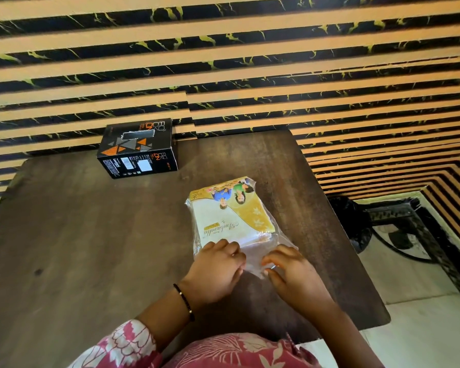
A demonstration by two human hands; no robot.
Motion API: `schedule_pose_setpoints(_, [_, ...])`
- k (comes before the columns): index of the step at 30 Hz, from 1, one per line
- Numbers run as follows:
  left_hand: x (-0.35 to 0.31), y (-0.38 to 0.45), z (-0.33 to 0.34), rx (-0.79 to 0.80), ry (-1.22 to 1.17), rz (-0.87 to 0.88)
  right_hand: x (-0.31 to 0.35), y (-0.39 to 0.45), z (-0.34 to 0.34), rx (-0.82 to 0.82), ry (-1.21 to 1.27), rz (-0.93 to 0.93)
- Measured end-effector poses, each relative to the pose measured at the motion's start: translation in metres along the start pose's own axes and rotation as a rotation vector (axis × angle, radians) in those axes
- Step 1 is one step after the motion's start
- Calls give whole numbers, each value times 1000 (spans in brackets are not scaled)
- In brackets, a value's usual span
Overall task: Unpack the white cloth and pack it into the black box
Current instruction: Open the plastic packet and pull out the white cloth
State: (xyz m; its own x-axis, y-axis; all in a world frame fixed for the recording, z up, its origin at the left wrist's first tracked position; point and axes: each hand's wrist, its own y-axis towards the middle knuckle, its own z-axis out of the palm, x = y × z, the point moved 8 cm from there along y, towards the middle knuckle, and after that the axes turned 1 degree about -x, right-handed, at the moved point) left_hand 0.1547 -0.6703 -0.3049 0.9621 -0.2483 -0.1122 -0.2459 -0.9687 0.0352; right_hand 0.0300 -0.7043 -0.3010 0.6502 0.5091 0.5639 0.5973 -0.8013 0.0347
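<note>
My left hand [218,266]: fingers curled, pinching the near end of the clear wrapper [252,258]. My right hand [292,272]: gripping the same open end. Cloth [223,224]: white, folded, still inside the wrapper, mid-table [91,248]. Box [137,151]: black, closed, at the far edge, well apart from the cloth.

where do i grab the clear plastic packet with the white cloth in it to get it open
Judging by how it lies, take the clear plastic packet at its loose, empty near end, coming from the person's side. Both the left hand and right hand rest there already, on the dark wooden table.
</note>
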Motion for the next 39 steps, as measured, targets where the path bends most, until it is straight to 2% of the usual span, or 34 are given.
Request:
schedule_pose_setpoints(5, [11,4,-31,-127,-246,-174,25,-4,-16,-95,268,-123])
schedule_pose_setpoints(10, [13,12,-51,-169,-384,-201,36,5,-12,-114,166,-153])
schedule_pose_setpoints(12, [18,14,-55,-184,-441,-216,34,10,-4,-65,88,-119])
schedule_pose_setpoints(18, [31,20,-67,-211,-485,-246,12,1,33,230,-99,10])
schedule_pose_setpoints(21, [34,21,-69,-216,-489,-262,8,-5,34,266,-87,37])
schedule_pose_setpoints(24, [30,23,-63,-174,-495,-261,12,4,19,153,168,105])
schedule_pose_setpoints(26, [22,24,-60,-147,-490,-235,5,14,22,65,377,221])
schedule_pose_setpoints(30, [10,25,-63,-163,-494,-205,-10,18,71,62,1182,757])
schedule_pose_setpoints(32, [7,25,-69,-187,-500,-192,-13,20,81,-22,1425,954])
schedule_pose_setpoints(35, [3,27,-80,-224,-527,-177,-13,25,82,-91,1561,1062])
schedule_pose_setpoints(39, [0,26,-86,-229,-530,-164,-11,30,71,-164,1656,1051])
